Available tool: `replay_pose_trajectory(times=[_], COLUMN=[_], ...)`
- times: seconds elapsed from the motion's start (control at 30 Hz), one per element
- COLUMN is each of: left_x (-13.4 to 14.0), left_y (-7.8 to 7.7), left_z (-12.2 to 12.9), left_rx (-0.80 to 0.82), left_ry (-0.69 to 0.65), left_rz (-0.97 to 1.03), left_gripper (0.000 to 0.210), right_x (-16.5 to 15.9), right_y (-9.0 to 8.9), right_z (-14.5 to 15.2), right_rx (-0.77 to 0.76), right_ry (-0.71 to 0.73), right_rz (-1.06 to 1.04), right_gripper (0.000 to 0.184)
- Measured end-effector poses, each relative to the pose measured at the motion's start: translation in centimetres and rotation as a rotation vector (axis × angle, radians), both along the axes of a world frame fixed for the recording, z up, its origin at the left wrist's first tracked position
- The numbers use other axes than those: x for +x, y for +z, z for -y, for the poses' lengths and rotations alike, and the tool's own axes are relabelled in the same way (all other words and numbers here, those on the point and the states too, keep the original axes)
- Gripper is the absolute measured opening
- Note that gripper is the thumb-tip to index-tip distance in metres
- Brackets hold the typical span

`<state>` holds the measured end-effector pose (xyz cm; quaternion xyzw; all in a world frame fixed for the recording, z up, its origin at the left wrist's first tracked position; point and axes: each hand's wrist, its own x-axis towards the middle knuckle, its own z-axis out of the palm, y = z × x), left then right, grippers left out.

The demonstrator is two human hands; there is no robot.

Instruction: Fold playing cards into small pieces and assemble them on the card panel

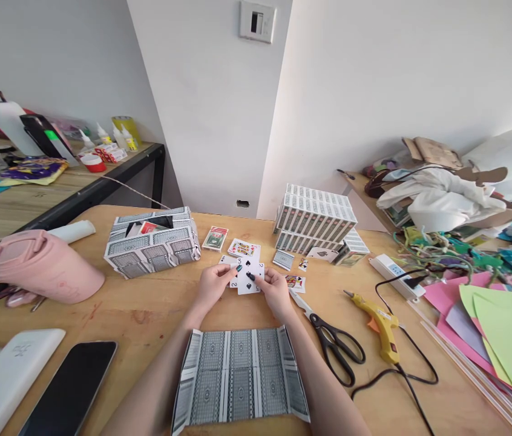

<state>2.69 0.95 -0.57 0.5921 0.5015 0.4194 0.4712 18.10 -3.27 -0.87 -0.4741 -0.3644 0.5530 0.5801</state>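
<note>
Both my hands meet at a few white playing cards (248, 286) over the middle of the table, a three of spades on top. My left hand (216, 283) pinches their left edge between thumb and fingers. From the other side, my right hand (275, 289) grips the right edge. Behind them lie more face-up cards (244, 247) and a card pack (215, 238). Between my forearms sits a panel of joined grey-backed cards (242, 375), its side edges folded up. Scissors (335, 345) lie beside my right forearm, the blade tips close to my right hand.
A card-covered box (151, 242) stands back left, near a pink tumbler (45, 266). Stacked card packs (315, 215) rise at back right. A yellow glue gun (378, 324), its cord, a power strip (396, 275) and coloured paper (501, 333) lie right. A phone (72, 387) lies front left.
</note>
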Motion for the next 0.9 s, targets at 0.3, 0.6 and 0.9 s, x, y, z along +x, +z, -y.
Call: replay_pose_trajectory(times=[0.3,0.6,0.9], left_x=[0.06,0.12,0.20], left_y=[0.00,0.34,0.53], left_z=[0.06,-0.03,0.14], left_rx=[0.017,0.005,-0.011], left_ry=[0.004,-0.005,0.005], left_rz=[-0.015,-0.013,0.005], left_gripper=[0.029,0.031,0.031], right_x=[0.03,0.26,0.25], right_y=[-0.08,0.03,0.10], right_z=[0.01,-0.04,-0.11], right_rx=[-0.008,-0.030,-0.034], right_ry=[-0.003,0.022,-0.004], right_rz=[0.001,-0.001,0.036], right_gripper=[0.029,0.028,0.028])
